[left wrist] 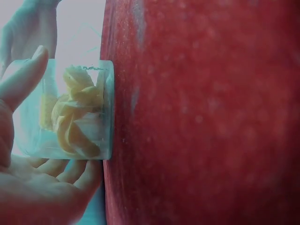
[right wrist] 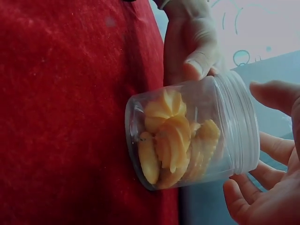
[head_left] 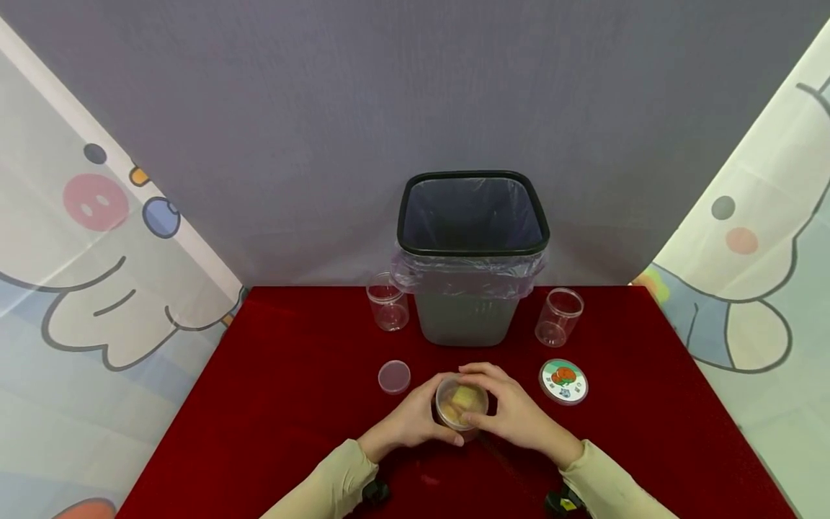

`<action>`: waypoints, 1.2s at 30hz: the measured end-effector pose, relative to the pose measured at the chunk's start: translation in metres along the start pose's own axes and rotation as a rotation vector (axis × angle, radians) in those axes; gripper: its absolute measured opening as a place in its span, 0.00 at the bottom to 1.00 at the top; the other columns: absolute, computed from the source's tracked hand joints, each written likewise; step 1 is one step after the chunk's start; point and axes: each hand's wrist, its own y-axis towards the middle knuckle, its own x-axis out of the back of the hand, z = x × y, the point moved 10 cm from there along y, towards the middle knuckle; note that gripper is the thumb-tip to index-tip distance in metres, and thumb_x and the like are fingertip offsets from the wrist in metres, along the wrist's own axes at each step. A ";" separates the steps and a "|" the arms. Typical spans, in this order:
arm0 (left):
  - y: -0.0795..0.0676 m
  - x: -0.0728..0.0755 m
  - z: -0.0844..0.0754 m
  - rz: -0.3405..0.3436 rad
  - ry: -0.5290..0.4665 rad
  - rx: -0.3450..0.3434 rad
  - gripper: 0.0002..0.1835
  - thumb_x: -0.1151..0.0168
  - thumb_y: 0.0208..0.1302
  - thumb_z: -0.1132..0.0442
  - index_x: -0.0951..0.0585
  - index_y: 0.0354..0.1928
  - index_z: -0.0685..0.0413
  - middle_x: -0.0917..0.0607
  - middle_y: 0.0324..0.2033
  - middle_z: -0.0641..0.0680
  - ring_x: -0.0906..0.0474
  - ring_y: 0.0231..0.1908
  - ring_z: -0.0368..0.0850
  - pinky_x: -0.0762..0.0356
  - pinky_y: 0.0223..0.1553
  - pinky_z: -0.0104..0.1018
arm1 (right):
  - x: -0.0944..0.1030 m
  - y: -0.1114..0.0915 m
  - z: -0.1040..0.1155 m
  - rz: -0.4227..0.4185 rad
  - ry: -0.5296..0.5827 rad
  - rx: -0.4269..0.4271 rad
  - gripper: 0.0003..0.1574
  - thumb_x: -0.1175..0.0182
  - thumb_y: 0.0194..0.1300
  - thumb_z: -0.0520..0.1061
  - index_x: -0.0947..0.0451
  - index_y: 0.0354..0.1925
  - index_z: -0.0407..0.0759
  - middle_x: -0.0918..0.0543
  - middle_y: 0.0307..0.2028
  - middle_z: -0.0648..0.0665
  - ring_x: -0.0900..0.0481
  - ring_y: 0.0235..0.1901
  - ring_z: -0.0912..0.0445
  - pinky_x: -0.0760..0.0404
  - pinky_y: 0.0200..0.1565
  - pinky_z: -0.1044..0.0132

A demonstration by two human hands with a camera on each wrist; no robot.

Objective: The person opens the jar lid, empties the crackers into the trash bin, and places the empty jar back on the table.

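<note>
A clear plastic jar (right wrist: 183, 140) of yellow cookies (left wrist: 77, 112) stands on the red tabletop, with a frosted lid (right wrist: 241, 124) over its mouth. My left hand (head_left: 415, 418) grips the jar's side, its thumb towards me and its fingers round the far side. On the lid's rim, my right hand (head_left: 509, 411) has its fingers curled at the far edge and its thumb at the near edge. In the right wrist view, that thumb appears slightly apart from the rim. Palms and some fingertips are hidden in the head view.
Behind the jar stands a grey bin (head_left: 467, 317) with a black rim and a clear liner. Two clear jars flank it, a left jar (head_left: 389, 310) and a right jar (head_left: 558, 321). A translucent disc (head_left: 394, 376) and a round printed lid (head_left: 563, 381) lie nearby.
</note>
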 end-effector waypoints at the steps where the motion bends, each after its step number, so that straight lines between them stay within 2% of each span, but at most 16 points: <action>1: 0.000 0.001 0.001 -0.001 0.004 0.011 0.51 0.21 0.37 0.50 0.41 0.65 0.32 0.31 0.58 0.41 0.31 0.55 0.38 0.31 0.54 0.36 | -0.001 0.000 0.000 0.003 -0.010 -0.003 0.35 0.30 0.53 0.54 0.28 0.59 0.50 0.32 0.60 0.52 0.34 0.60 0.54 0.27 0.52 0.49; 6: 0.001 0.004 0.005 -0.017 0.009 0.078 0.51 0.20 0.34 0.49 0.39 0.64 0.30 0.30 0.57 0.39 0.30 0.54 0.37 0.31 0.54 0.36 | -0.004 0.002 -0.001 0.020 -0.028 -0.012 0.43 0.30 0.50 0.60 0.30 0.62 0.49 0.33 0.62 0.52 0.36 0.60 0.55 0.28 0.53 0.49; 12: 0.003 0.004 0.006 -0.028 0.024 0.076 0.50 0.21 0.34 0.46 0.37 0.64 0.30 0.29 0.57 0.38 0.30 0.54 0.37 0.31 0.54 0.37 | -0.009 0.004 0.004 0.035 -0.055 0.012 0.52 0.29 0.45 0.64 0.32 0.63 0.44 0.35 0.64 0.49 0.40 0.61 0.55 0.30 0.54 0.48; 18: 0.002 0.007 0.007 -0.042 0.112 0.061 0.51 0.23 0.32 0.39 0.37 0.64 0.31 0.28 0.56 0.38 0.29 0.53 0.35 0.30 0.53 0.35 | -0.012 0.007 0.005 0.058 -0.076 -0.004 0.50 0.29 0.44 0.64 0.30 0.62 0.45 0.34 0.63 0.54 0.39 0.61 0.59 0.30 0.56 0.51; 22: 0.001 0.008 0.006 -0.037 0.152 0.059 0.53 0.23 0.31 0.38 0.36 0.64 0.33 0.27 0.56 0.37 0.29 0.52 0.34 0.30 0.53 0.35 | -0.014 0.008 0.004 0.091 -0.061 0.021 0.49 0.28 0.44 0.64 0.29 0.62 0.47 0.35 0.63 0.60 0.38 0.60 0.60 0.29 0.55 0.51; 29: 0.003 0.007 0.003 -0.001 0.150 0.027 0.54 0.23 0.31 0.38 0.39 0.66 0.33 0.27 0.55 0.37 0.29 0.51 0.33 0.29 0.52 0.33 | -0.016 0.011 0.003 0.187 -0.034 0.106 0.48 0.29 0.47 0.62 0.31 0.64 0.47 0.34 0.64 0.53 0.38 0.62 0.57 0.30 0.55 0.50; 33: 0.004 0.006 0.004 0.008 0.157 0.020 0.56 0.24 0.32 0.36 0.41 0.67 0.31 0.28 0.56 0.36 0.29 0.53 0.33 0.29 0.53 0.34 | -0.017 0.012 0.003 0.255 -0.019 0.132 0.49 0.30 0.49 0.61 0.34 0.66 0.47 0.36 0.66 0.52 0.41 0.64 0.55 0.31 0.57 0.49; 36: 0.005 0.006 0.005 0.012 0.154 0.023 0.55 0.24 0.32 0.37 0.41 0.67 0.30 0.28 0.56 0.37 0.29 0.53 0.33 0.29 0.53 0.34 | -0.017 0.011 0.004 0.273 -0.014 0.143 0.50 0.31 0.49 0.61 0.36 0.67 0.48 0.39 0.68 0.51 0.42 0.65 0.54 0.33 0.58 0.48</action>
